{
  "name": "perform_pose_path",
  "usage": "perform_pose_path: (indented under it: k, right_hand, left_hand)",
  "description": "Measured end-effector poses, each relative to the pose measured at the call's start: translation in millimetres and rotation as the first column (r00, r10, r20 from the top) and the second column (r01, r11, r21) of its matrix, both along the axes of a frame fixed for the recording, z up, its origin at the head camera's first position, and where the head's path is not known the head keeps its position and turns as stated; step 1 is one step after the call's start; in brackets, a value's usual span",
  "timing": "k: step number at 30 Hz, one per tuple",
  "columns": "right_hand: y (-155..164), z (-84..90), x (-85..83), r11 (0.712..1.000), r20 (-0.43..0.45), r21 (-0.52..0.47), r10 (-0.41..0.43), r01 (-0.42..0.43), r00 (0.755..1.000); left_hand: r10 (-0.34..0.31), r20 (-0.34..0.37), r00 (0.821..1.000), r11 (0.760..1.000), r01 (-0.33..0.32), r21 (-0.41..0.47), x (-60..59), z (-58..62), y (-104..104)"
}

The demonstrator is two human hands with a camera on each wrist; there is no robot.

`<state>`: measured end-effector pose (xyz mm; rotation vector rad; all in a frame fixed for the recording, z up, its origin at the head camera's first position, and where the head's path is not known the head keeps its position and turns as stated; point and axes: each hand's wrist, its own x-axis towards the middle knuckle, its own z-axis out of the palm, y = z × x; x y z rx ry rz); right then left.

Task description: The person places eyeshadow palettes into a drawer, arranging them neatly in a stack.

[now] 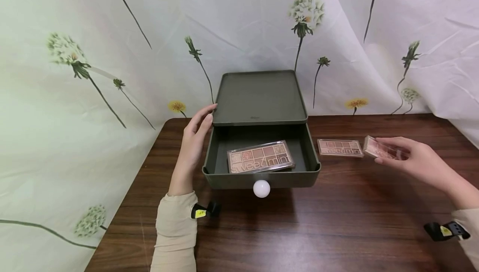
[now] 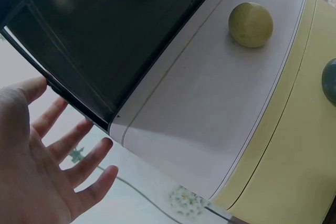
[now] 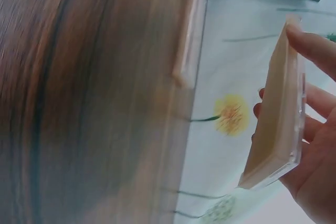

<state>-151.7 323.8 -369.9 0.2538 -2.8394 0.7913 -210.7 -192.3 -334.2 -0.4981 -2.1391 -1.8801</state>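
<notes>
Right now the held palette (image 1: 379, 149) runs its long axis roughly left to right, tilted, its far end toward the palette on the table (image 1: 339, 147). It sits in the fingers of the right hand (image 1: 413, 160), which pinch its edges above the wooden table (image 1: 337, 222), right of the green drawer box (image 1: 260, 101). The left hand (image 1: 194, 139) rests with straight fingers against the box's left side. Its open drawer (image 1: 262, 172) holds one palette (image 1: 260, 157), lying flat, lengthwise across the drawer.
</notes>
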Motion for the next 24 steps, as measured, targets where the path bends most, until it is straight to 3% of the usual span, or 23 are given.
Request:
perform_pose_path:
  k: [8, 13, 24]
  right_hand:
    - [-25, 12.9, 11.0, 0.996, -0.098, -0.076, 0.03, -0.037, 0.995]
    - [-41, 19.1, 15.3, 0.985, -0.205, -0.122, 0.091, -0.118, 0.974]
    - [-79, 41.7, 21.5, 0.947, -0.398, -0.072, 0.26, -0.312, 0.88]
  left_hand:
    - [0.0, -0.004, 1.0, 1.0, 0.0, 0.002, 0.0, -0.4, 0]
    - [-0.001, 0.001, 1.0, 1.0, 0.001, 0.001, -0.3, -0.5, 0]
    - [-0.001, -0.004, 1.0, 1.0, 0.001, -0.004, -1.1, -0.9, 0]
